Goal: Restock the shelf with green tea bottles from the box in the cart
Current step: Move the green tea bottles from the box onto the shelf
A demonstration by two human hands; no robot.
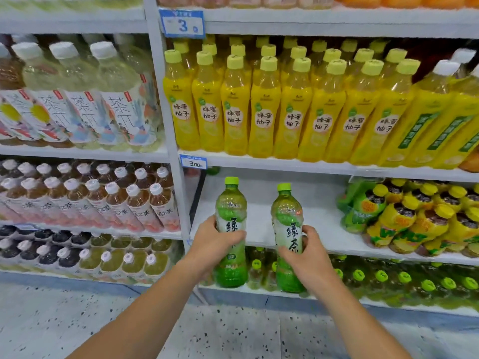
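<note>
Green tea bottles [230, 203] before shelf [324, 218] (packs [404, 218] rightward)

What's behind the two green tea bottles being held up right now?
Behind the left-hand bottle and right-hand bottle: bare white shelf up top, green-capped bottles on the lower shelf below. Whatever stands directly behind them is covered.

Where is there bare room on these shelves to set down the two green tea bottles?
The left hand grips the left bottle, the right hand the right bottle. Behind them, the white shelf is bare from the grey upright to the yellow-capped packs on its right. The yellow bottles above and green-capped bottles below are packed tight.
</note>
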